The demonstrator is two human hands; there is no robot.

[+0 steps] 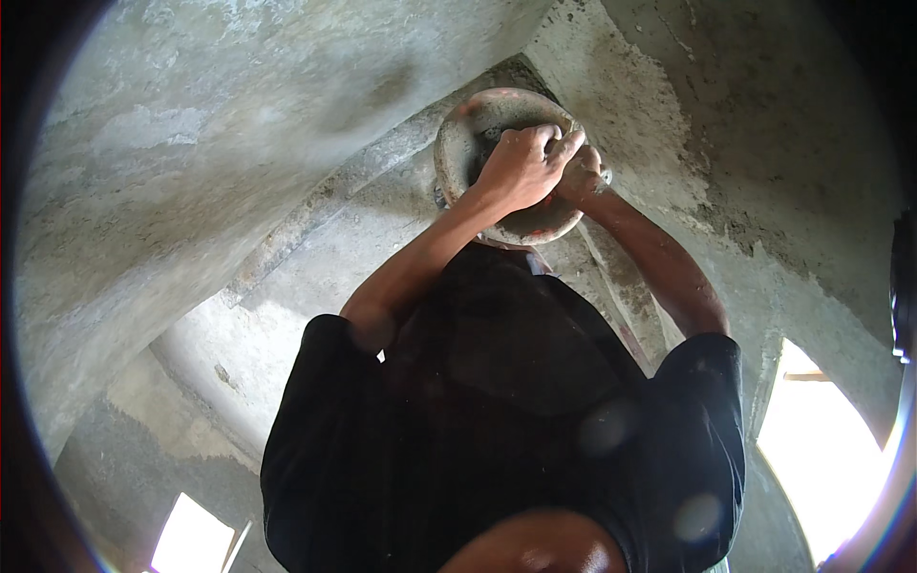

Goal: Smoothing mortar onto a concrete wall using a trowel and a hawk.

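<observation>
A round, shallow mortar pan (457, 158) with a grey, crusted rim and orange patches stands in front of me, beyond my torso. Over its middle is my left hand (523, 167), with its fingers curled and its fingertips turned toward the right hand. My right hand (579, 180) is closed at the pan's right side, close against the left one and partly behind it. Whatever the fingers hold, if anything, is hidden. Dark grey matter shows inside the pan, mostly covered by my hands.
Rough grey plastered walls (220, 143) rise on the left, with another wall (764, 115) on the right. They meet in a corner behind the pan. Bright openings (826, 449) show at the lower right and lower left. A dark object (903, 286) stands at the right edge.
</observation>
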